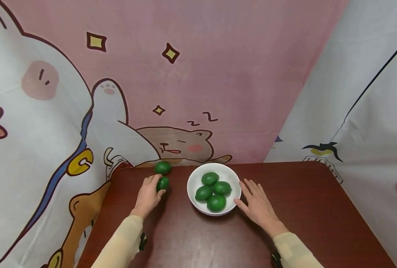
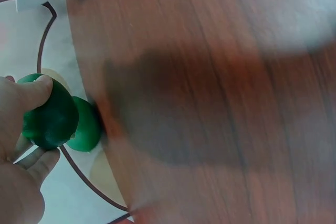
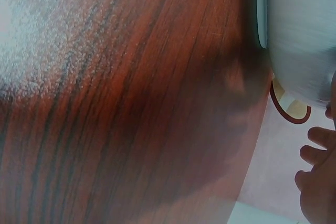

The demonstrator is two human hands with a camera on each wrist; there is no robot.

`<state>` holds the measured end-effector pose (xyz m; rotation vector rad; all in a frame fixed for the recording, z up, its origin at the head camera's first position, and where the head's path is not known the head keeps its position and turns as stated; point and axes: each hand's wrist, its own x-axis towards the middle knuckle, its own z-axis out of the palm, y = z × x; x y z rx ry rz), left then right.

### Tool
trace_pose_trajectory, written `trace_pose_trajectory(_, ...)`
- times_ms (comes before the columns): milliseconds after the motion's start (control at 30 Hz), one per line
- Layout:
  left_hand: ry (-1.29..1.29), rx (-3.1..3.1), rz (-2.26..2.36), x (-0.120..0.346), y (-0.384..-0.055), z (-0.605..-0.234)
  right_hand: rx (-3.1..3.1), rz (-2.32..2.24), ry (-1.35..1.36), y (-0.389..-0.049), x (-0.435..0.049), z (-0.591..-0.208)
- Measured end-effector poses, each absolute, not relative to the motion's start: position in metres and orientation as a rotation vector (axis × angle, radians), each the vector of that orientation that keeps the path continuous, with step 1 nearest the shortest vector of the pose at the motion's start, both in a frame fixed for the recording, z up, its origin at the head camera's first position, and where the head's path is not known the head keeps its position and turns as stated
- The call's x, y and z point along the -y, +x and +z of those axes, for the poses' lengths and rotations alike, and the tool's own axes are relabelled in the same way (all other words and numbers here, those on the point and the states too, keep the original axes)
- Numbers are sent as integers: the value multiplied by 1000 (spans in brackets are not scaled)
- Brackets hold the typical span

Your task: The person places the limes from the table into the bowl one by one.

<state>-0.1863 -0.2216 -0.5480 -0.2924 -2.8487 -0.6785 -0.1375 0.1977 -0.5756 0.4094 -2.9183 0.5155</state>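
My left hand (image 1: pixel 149 194) grips a green lime (image 1: pixel 163 183) between thumb and fingers, left of the bowl. In the left wrist view the held lime (image 2: pixel 51 114) overlaps a second lime (image 2: pixel 86 125) behind it. That second lime (image 1: pixel 162 168) lies near the table's back edge. A white round bowl (image 1: pixel 191 186) contains several green limes (image 1: pixel 216 203). Beside the bowl's right rim is my right hand (image 1: pixel 257 204), fingers extended, its thumb and index fingertips right at the rim. The right wrist view shows the bowl's outer wall (image 3: pixel 302 35) with the fingers (image 3: pixel 317 136) close to it.
A dark reddish-brown wooden table (image 1: pixel 305 208) carries everything. Right behind its back edge hangs a pink and white cloth (image 1: pixel 238 93) with cartoon animals. Shadows of the hands fall on the tabletop.
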Motion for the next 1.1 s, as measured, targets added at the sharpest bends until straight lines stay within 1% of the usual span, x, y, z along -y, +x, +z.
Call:
trace_pose_trajectory(400,-297,2775,-745,201,-187,-545,2910,537,408,-137,-198,-574)
trace_pose_trajectory(1100,-364,2752,-803,176,-185,-526,2928,515,412,-139,-198,-576)
